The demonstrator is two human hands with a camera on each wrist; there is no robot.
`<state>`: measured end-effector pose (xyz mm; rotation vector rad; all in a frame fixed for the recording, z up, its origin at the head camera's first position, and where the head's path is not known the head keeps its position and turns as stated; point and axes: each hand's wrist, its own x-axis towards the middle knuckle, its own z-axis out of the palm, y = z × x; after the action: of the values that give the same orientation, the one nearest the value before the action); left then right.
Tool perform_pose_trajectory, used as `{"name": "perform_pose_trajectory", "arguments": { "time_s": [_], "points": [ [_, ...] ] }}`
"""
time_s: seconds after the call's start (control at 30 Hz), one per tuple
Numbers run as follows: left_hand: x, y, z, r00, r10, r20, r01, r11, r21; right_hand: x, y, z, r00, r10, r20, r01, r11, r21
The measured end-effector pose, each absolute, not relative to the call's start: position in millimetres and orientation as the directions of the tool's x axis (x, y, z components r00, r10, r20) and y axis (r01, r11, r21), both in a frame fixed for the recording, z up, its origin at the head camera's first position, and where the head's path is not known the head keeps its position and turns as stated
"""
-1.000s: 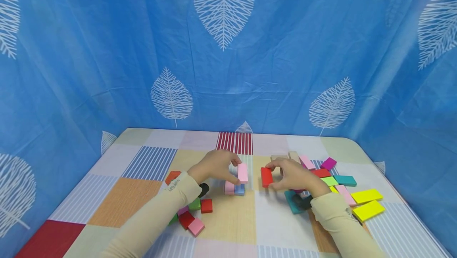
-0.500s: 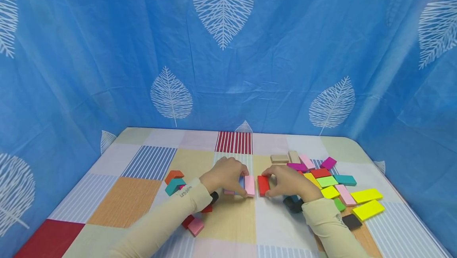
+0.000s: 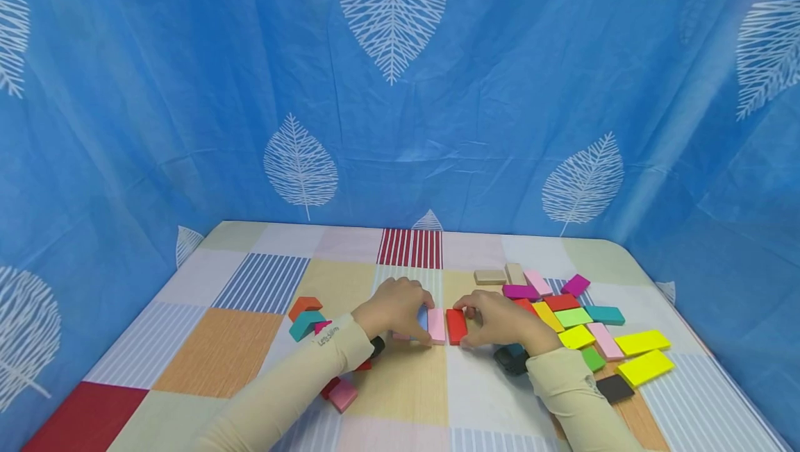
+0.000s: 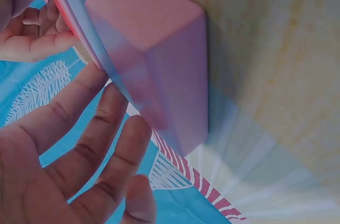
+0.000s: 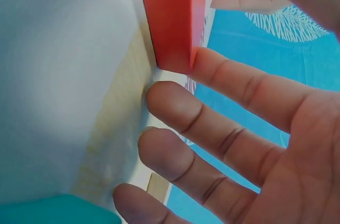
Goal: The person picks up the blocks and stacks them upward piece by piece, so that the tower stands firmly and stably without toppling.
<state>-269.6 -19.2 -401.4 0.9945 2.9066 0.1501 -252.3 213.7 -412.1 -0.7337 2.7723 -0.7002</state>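
Near the table's middle, my left hand [image 3: 400,306] pinches a pink block [image 3: 437,326] between thumb and fingertips at its two ends. Directly left of that block lies a blue block [image 3: 422,317]; another pink block [image 4: 175,59] fills the left wrist view beyond it. A red block [image 3: 456,327] is pinched the same way by my right hand [image 3: 505,316], with a narrow gap between it and the pink one. In the right wrist view the index fingertip touches the end of the red block [image 5: 171,17], while the other fingers spread below it.
Right of my right hand lie many loose blocks, among them a yellow block [image 3: 645,369], a teal block [image 3: 604,315] and a black block [image 3: 615,389]. Beside my left forearm are an orange block [image 3: 305,306] and a pink block [image 3: 343,395]. A blue curtain [image 3: 475,91] hangs behind the table.
My left hand has lowered the pink block and shifted it right, beside the blue one. My right hand has brought the red block leftward and nearer, close to the pink block.
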Motion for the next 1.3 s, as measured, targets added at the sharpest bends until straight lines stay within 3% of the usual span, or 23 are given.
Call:
{"name": "perform_pose_trajectory", "arguments": {
  "time_s": [0.27,0.4,0.57,0.7,0.9,1.1,1.3],
  "points": [
    [-270.1,-24.0,-400.3,-0.794,0.605,-0.055,0.588,0.789,0.178,-252.1,209.9,-412.8,-0.856,-0.516,-0.038,-0.439,0.762,-0.476],
    [-267.6,-30.3,-386.7,-0.795,0.606,-0.030,0.554,0.746,0.370,-253.7,211.6,-413.5,-0.848,-0.528,-0.043,-0.442,0.749,-0.493],
    [-259.3,-35.2,-372.6,-0.816,0.551,0.173,0.501,0.525,0.689,-256.3,217.5,-414.3,-0.847,-0.527,-0.069,-0.415,0.737,-0.534],
    [-251.2,-33.9,-379.5,-0.837,0.444,0.320,0.497,0.371,0.785,-257.7,221.0,-416.7,-0.842,-0.537,-0.059,-0.417,0.715,-0.561],
    [-250.4,-37.7,-410.7,-0.878,0.287,0.383,0.452,0.235,0.861,-256.9,222.3,-422.4,-0.863,-0.501,-0.066,-0.358,0.697,-0.621],
    [-254.3,-52.9,-434.1,-0.910,0.206,0.360,0.409,0.301,0.862,-254.0,219.8,-424.4,-0.867,-0.493,-0.070,-0.343,0.693,-0.635],
    [-257.4,-66.6,-443.0,-0.945,0.262,0.199,0.307,0.486,0.818,-249.7,209.2,-423.6,-0.871,-0.487,-0.067,-0.360,0.724,-0.589]
  ]
}}
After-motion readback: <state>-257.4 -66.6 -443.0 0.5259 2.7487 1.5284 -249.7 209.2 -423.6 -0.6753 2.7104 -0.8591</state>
